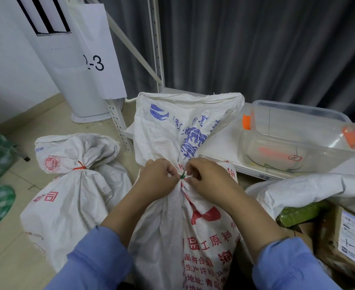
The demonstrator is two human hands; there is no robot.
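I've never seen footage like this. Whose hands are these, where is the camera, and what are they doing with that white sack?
There is no machine here. A person wears one wide camera on the head, and it looks down at their own hands. The left hand and right hand pinch a green tie at the gathered neck of a white sack. To its left, a second sack sits on the floor, closed with an orange tie. Behind, a clear plastic box stands on a white shelf. A cardboard box is at the right.
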